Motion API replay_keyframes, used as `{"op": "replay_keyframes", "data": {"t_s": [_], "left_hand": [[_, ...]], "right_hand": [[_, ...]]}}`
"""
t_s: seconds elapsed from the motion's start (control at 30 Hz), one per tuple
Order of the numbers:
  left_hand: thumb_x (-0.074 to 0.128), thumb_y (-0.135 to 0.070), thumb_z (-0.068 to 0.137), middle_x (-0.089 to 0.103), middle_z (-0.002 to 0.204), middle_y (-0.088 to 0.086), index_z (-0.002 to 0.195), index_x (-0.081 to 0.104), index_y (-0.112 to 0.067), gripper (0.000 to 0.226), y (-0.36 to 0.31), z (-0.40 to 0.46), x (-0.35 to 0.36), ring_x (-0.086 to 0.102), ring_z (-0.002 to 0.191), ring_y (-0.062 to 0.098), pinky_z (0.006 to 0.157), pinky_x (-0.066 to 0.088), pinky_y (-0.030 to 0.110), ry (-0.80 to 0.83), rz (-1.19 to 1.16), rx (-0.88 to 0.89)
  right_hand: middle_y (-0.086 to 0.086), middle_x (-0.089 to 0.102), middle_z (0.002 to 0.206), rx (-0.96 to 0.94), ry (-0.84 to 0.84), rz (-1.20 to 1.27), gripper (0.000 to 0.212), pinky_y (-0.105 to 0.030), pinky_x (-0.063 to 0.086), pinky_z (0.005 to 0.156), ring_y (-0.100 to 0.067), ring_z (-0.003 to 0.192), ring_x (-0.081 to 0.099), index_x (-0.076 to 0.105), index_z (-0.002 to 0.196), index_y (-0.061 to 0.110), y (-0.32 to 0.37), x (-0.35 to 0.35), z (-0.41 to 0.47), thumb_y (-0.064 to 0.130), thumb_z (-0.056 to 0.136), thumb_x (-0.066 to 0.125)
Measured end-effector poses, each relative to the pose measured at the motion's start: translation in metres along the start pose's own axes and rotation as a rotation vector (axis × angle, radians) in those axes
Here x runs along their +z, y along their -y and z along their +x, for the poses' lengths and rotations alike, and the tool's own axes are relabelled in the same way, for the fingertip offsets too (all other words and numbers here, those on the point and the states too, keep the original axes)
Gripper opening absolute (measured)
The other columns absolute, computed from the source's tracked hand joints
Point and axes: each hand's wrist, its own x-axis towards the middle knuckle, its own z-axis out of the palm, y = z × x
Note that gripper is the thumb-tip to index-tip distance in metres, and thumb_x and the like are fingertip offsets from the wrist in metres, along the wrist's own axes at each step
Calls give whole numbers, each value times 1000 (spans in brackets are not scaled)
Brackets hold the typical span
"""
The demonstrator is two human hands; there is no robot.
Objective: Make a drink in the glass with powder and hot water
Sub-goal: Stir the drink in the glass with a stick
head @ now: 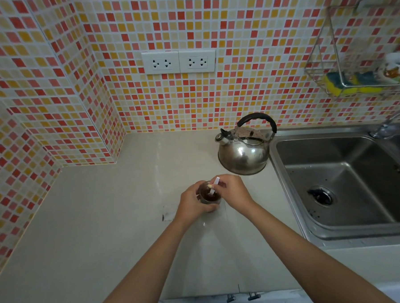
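A small clear glass (210, 198) stands on the pale counter (105, 225) and holds a dark brown liquid. My left hand (189, 204) wraps around the glass from its left side. My right hand (234, 191) pinches a thin white stick (214, 185) whose lower end dips into the drink. A steel kettle (243, 152) with a black handle sits behind the glass, by the sink, its spout pointing left. A small torn sachet (168, 213) lies flat on the counter just left of my left wrist.
A steel sink (349, 180) with a drain and a tap (387, 125) lies to the right. A wire rack (352, 73) with sponges hangs on the tiled wall. Two double sockets (178, 62) are on the wall above the counter.
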Motion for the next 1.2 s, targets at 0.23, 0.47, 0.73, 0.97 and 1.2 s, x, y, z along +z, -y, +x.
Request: {"op": "replay_keyframes", "data": {"t_s": [0.23, 0.47, 0.73, 0.97, 1.2], "left_hand": [[90, -21, 51, 69, 112, -7, 119, 63, -23, 73, 3, 2, 2, 65, 104, 11, 93, 52, 23, -3, 2, -33], [91, -17, 51, 68, 112, -6, 119, 63, -20, 74, 5, 3, 2, 63, 103, 11, 87, 49, 18, -13, 7, -47], [89, -23, 51, 70, 103, -13, 108, 65, -34, 62, 2, 1, 1, 66, 95, 4, 82, 53, 16, -1, 15, -13], [87, -25, 52, 70, 102, -15, 107, 64, -37, 61, 1, -2, 1, 66, 97, 6, 83, 53, 18, 2, 4, 1], [89, -23, 51, 69, 108, -12, 109, 64, -36, 65, 1, 0, 1, 64, 102, 10, 92, 53, 25, 2, -7, 9]], "right_hand": [[-6, 66, 64, 217, -119, 136, 14, -29, 48, 58, -15, 56, 59, 70, 77, 8, -14, -2, -1, 13, 88, 62], [-3, 64, 58, 228, -246, 374, 8, -19, 42, 47, -5, 37, 48, 70, 80, 8, -8, -15, -1, 11, 86, 65], [-10, 71, 83, -67, 44, -95, 16, -37, 52, 71, -18, 76, 64, 75, 84, 7, 1, -8, -5, 17, 87, 62], [-17, 71, 80, 36, 21, -54, 17, -40, 53, 71, -31, 78, 66, 72, 83, 1, 2, 0, -1, 14, 87, 61], [-11, 70, 78, 85, -46, -105, 16, -34, 50, 69, -25, 75, 64, 72, 83, 8, -3, -5, 4, 13, 88, 58]]}}
